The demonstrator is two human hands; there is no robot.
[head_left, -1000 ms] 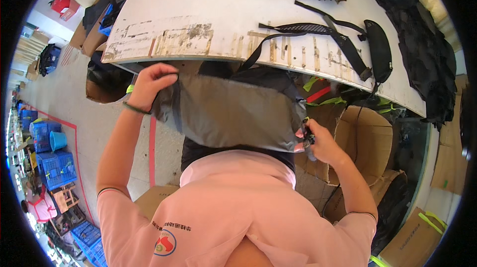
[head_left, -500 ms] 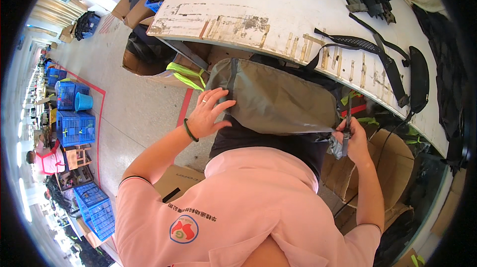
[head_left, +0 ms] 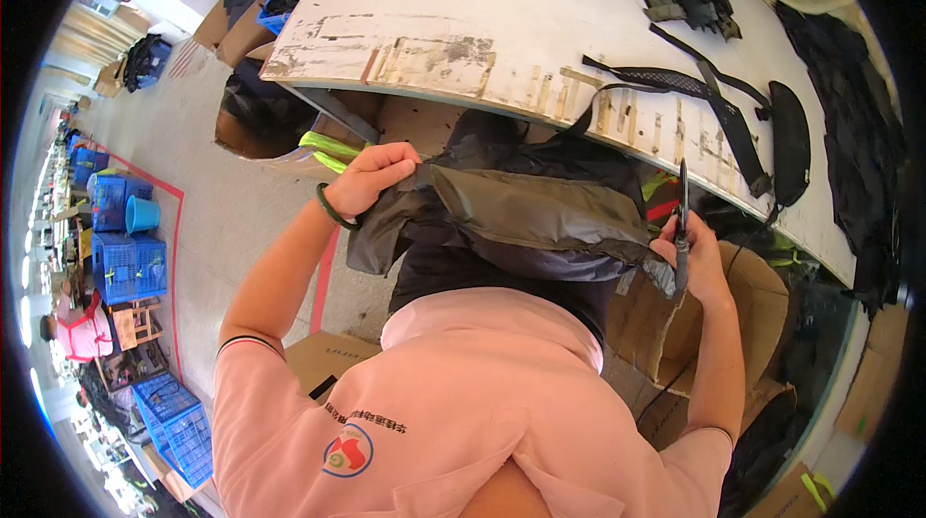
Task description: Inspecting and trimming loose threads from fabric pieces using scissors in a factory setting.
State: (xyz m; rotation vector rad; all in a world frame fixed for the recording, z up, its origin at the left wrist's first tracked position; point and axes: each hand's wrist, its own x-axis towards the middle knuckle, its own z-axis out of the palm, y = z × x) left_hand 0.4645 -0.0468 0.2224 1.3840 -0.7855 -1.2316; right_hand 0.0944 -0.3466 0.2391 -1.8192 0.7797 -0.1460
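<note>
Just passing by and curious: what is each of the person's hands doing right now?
Left hand: closed, gripping one end of the grey fabric bag.
Right hand: closed on small dark scissors, touching the bag's other end.

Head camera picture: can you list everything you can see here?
Grey bag: one, grey-olive, held below the table edge.
Scissors: one, dark, blades upright, by the bag's right end.
Table: one, white and worn, top of view.
Straps: several, black, on the table at right.
Crates: several, blue, on the floor at left.
Cardboard boxes: several, brown, beneath the table.
Left hand: fingers gripping the bag's left end.
Right hand: holding the scissors.
</note>
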